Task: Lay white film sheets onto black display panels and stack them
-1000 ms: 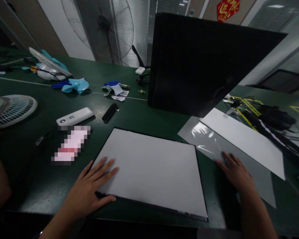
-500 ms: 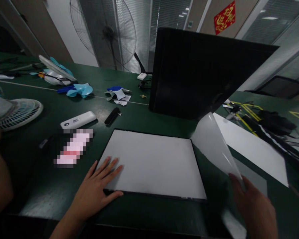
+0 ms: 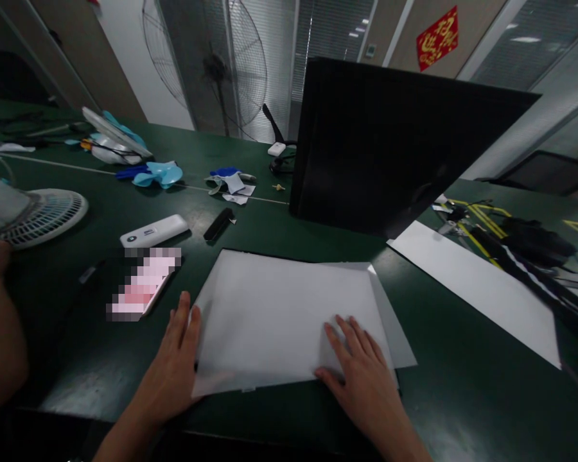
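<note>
Film [image 3: 279,314] now lies on panel [image 3: 270,256], moved from panel's right; edges askew, alignment incomplete. Right hand [image 3: 355,359] spread on film, gripping nothing; left hand [image 3: 176,356] straight-fingered at panel's left edge, grip unclear.

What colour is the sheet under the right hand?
The sheet is cloudy white and partly see-through. The head view, the only one, shows it.

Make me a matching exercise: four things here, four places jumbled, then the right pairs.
1. translucent sheet
2. right hand
3. left hand
4. red sign

A. at the sheet's left edge
B. upper right of the view
C. covering most of the black-edged panel
D. on the sheet's right part

Pairs: 1-C, 2-D, 3-A, 4-B
</note>
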{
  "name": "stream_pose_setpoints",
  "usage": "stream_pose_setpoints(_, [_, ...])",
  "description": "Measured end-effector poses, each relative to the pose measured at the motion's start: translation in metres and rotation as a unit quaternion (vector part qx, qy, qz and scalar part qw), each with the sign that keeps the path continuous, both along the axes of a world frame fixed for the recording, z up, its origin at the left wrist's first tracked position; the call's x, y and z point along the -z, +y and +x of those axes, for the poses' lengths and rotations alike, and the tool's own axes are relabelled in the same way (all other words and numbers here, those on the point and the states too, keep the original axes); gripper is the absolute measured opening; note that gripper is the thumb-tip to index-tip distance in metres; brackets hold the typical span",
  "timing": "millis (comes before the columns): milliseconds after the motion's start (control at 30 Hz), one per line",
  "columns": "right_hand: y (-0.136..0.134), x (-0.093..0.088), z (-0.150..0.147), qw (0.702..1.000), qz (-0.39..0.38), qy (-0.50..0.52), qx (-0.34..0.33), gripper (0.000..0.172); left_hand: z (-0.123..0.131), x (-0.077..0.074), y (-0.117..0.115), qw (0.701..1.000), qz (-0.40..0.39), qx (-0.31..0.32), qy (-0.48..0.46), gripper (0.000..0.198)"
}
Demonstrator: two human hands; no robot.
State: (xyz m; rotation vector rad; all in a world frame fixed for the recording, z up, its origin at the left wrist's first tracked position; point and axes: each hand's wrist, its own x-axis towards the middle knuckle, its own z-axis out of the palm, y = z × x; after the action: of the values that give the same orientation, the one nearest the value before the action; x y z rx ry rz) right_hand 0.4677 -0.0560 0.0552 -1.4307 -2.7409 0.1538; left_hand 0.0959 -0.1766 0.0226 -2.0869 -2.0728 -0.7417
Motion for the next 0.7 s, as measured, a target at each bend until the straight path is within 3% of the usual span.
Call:
stream_pose_setpoints(133, [-0.008,0.003,-0.024,1.0,0.003,-0.006,0.004,0.07,-0.001,-0.007,-0.005,0.999,0.023,0.04,0.007,0.112])
stream_pose_setpoints(233, [-0.006,0.003,-0.027,1.0,0.003,-0.002,0.009,0.064,-0.005,-0.009,-0.008,0.996,0.048,0.074,0.032,0.086])
stream_pose_setpoints(400, [-0.002,-0.001,-0.024,1.0,-0.004,0.005,0.002,0.064,-0.009,-0.006,-0.009,0.992,0.088,0.074,0.041,0.047])
stream_pose_setpoints(700, [-0.006,-0.012,-0.027,0.998,-0.054,0.007,-0.044,0.06,-0.01,0.002,0.009,0.994,0.016,0.081,0.071,0.033])
